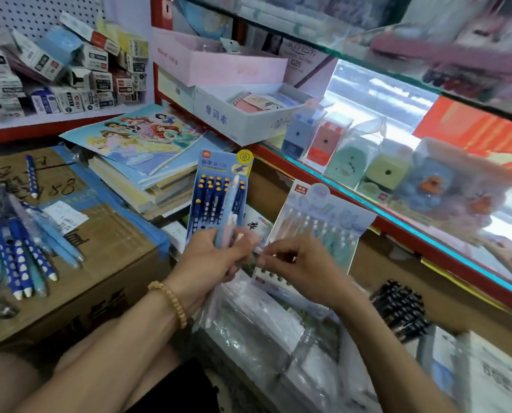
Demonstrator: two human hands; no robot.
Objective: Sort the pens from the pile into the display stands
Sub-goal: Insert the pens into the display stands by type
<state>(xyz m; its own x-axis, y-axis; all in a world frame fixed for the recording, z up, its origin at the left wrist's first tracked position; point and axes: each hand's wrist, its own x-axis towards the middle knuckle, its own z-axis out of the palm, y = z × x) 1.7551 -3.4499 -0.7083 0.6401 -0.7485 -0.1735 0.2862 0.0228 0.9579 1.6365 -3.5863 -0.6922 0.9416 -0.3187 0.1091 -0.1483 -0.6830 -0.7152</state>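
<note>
Your forearms are nearest the lens, coming in from 6–7 o'clock, beaded bracelet (169,302) on the left wrist. Left hand (210,257) is wrapped shut around a small bunch of pens (229,217), pale blue and pink barrels, tips pointing up toward 12. Right hand (296,265) sits just beside it at 3 o'clock, fingertips (260,254) pinched at the bunch's lower end; blur hides whether they actually grip one, so I cannot tell.

Step in hand, my read: peel one pen off the bunch and seat it in a stand.
- Keep the left fist steady, pull with the right only, along the barrel axis.
- Match colour first. Pastel pens likely go to the pastel stand (323,222) at 2 o'clock of your hands; navy dotted ones to the blue stand (219,192) at 12.
- Go straight down into a free hole; both stands lean and could tip if pushed sideways.

Pile (19,248) is well apart at 9 o'clock on the cardboard box (106,248), mostly navy dotted and light blue, plenty left. One stray pen (31,175) lies at 10.

Readable text:
- Blue stand header: red logo tag, Chinese characters, too blurred to read safely.
- Pastel stand: red tag, unreadable.
- White tray (237,120) at 12: "单词本".
- Card behind it: "G25".
- Box has a handwritten "88" and a shipping label, digits too blurred to read.
- Small cartons (70,81) at 10–11: print too small.
</note>
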